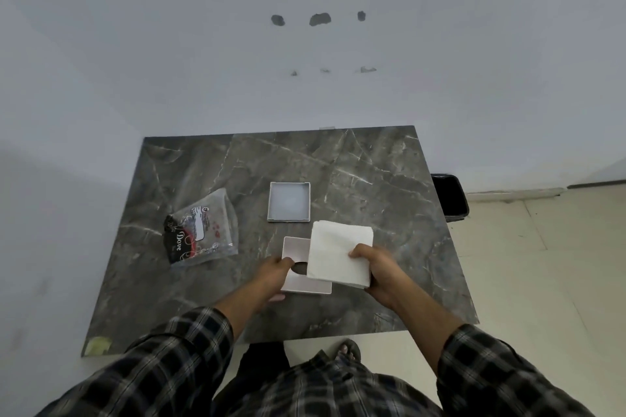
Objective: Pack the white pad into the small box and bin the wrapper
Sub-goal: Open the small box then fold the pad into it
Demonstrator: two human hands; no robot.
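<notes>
White pad (339,252): one unit, a thick square stack of white sheets, located at centre frame slightly right. It is held above the table and overlaps the right portion of the box part beneath it.

Near zone, bottom of frame: two sleeves of dark plaid fabric, one per arm. One sandalled foot (349,350) is visible at bottom centre on the pale floor.

Right hand (376,269): fingers closed around the lower right corner of the white pad, thumb on the top face, remaining fingers under the edge.

Left hand (276,276): fingers curled on the left edge of the pinkish box part (295,249), thumb at its dark oval opening. This part is one flat square piece with a rim; its right side is hidden by the pad. Whether it rests on the table or is lifted cannot be determined.

Middle zone: one open tray (289,201), square, pale grey, shallow walls, standing flat on the table just beyond the pad and apart from it. One wrapper (201,230), clear plastic with dark printed areas and lettering, lies at centre left of the frame, well apart from both hands.

Table (372,179): one dark marble-pattern top with pale veins.

Far zone: one black bin (449,196) on the floor at the right edge of the table, at centre right of frame. Wall (203,44): pale, with three dark holes in a row at upper centre and three smaller marks below them.
</notes>
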